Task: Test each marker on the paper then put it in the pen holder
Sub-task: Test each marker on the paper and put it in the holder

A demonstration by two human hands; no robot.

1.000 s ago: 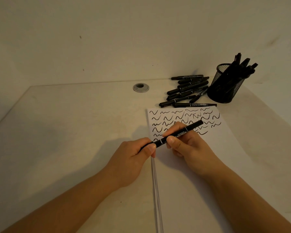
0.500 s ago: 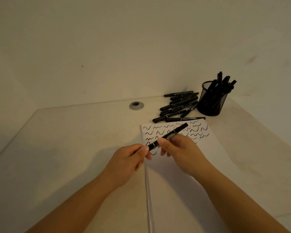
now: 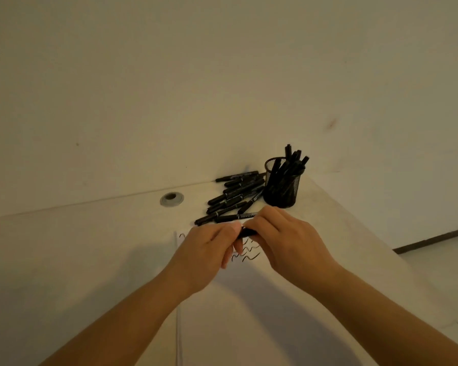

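Two hands meet at the middle of the view, over the paper (image 3: 217, 299). The left hand (image 3: 206, 254) has its fingers curled and its thumb and fingertips pinched at one end of a black marker (image 3: 246, 231); the right hand (image 3: 286, 241) curls round the other end. Only a short dark stretch of that marker shows between the two hands (the rest is buried under the fingers), so whether a cap is on or off cannot be told.

Counting now: one marker in hand, and one loose pile of markers (image 3: 236, 196) lying on the table (image 3: 77, 260) at about twelve o'clock from the hands. Roughly nine or ten in that pile, but they overlap and an exact number is hard to make out. One black mesh pen holder (image 3: 282, 188) stands at one o'clock, just beside the pile, with several markers leaning out of it towards the right; perhaps five or six tips, again too bunched to count surely.

The paper carries black squiggles, most of them hidden beneath the hands; a few show between the wrists. One grey grommet (image 3: 172, 198) sits in the table at eleven o'clock.
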